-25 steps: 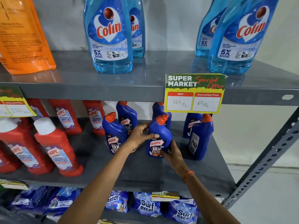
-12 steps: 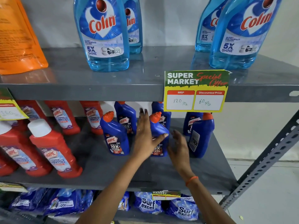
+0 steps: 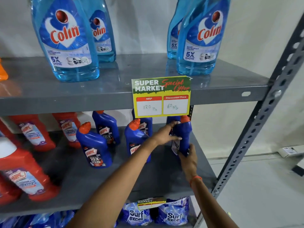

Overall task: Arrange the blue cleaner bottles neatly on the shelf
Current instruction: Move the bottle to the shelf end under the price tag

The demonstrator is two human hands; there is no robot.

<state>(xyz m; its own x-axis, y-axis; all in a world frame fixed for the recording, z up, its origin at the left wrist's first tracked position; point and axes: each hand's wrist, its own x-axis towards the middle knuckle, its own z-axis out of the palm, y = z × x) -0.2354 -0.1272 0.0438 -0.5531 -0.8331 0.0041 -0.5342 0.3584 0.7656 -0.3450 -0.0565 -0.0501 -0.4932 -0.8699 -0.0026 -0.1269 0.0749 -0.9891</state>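
Observation:
Several dark blue cleaner bottles with orange caps stand on the middle grey shelf (image 3: 69, 186). Both hands are on the rightmost blue bottle (image 3: 185, 137), which is turned sideways with its label edge facing me. My left hand (image 3: 166, 134) presses its left side with fingers stretched. My right hand (image 3: 189, 160) grips its base from below and in front. The middle front blue bottle (image 3: 136, 139) stands free, partly behind my left forearm. The left front blue bottle (image 3: 95, 148) faces forward. More blue bottles stand behind them.
Red cleaner bottles (image 3: 24, 175) fill the shelf's left half. Light blue glass-cleaner bottles (image 3: 65, 38) stand on the upper shelf, where a price card (image 3: 162, 96) hangs. Detergent packs (image 3: 172, 214) lie on the shelf below. A slotted steel upright (image 3: 256, 132) bounds the right side.
Both hands left the middle front blue bottle and moved right onto the rightmost bottle. The view has shifted right and closer.

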